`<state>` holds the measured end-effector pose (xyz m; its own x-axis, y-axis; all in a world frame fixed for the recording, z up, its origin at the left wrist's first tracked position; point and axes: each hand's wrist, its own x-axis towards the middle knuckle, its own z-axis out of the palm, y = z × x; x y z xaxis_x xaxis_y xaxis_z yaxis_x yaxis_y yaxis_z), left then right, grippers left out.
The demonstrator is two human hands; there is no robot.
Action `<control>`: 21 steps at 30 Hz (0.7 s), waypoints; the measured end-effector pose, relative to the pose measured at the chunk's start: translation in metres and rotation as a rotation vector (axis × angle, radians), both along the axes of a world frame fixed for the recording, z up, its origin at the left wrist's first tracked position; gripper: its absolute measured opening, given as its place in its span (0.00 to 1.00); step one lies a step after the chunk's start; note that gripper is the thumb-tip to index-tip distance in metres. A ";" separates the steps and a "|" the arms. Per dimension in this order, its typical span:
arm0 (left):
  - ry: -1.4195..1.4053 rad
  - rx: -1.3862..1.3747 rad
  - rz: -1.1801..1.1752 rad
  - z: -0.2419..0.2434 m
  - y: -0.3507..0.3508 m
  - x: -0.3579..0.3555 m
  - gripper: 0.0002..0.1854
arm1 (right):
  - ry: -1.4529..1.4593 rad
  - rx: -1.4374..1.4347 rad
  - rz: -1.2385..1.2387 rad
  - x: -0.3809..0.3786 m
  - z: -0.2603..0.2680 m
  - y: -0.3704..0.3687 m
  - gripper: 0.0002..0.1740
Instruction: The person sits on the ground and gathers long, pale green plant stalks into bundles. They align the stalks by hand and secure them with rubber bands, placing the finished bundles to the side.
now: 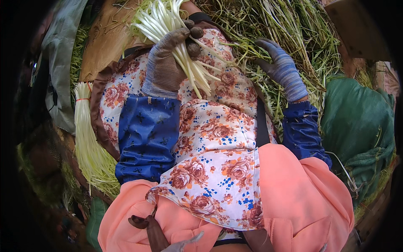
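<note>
My left hand (165, 64), in a worn grey-brown knit glove, grips a bunch of pale vegetable stalks (162, 23) above my lap. The white stalk ends point down to the right past my fingers, and a few stick out loosely. The yellowish-green leafy ends reach the top edge of the picture. My right hand (281, 67), in a blue-and-grey knit glove with dark fingertips, has its thumb and fingers apart. It is over the near edge of a heap of loose green stalks and leaves (283, 41). Nothing shows clearly held in it.
A flowered apron (217, 132) covers my lap. Beside it on the left lies a bundle of pale stalks (86, 135), tied with a red band. A green cloth or sack (357, 116) sits at the right, and a grey sheet (61, 63) hangs at the left. Brown boarding (105, 37) shows behind.
</note>
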<state>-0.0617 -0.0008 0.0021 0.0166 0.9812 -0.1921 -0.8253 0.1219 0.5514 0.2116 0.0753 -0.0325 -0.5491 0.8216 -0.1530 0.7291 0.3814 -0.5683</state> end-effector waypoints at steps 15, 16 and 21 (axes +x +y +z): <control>-0.187 0.011 -0.092 -0.017 0.006 0.032 0.14 | 0.275 -0.350 0.019 -0.024 0.056 -0.027 0.21; -0.184 0.003 -0.037 -0.013 0.007 0.031 0.12 | 0.301 -0.437 -0.028 -0.015 0.064 -0.028 0.20; -0.136 -0.014 -0.001 -0.018 0.006 0.029 0.16 | 0.415 -0.564 -0.305 0.031 0.079 -0.049 0.15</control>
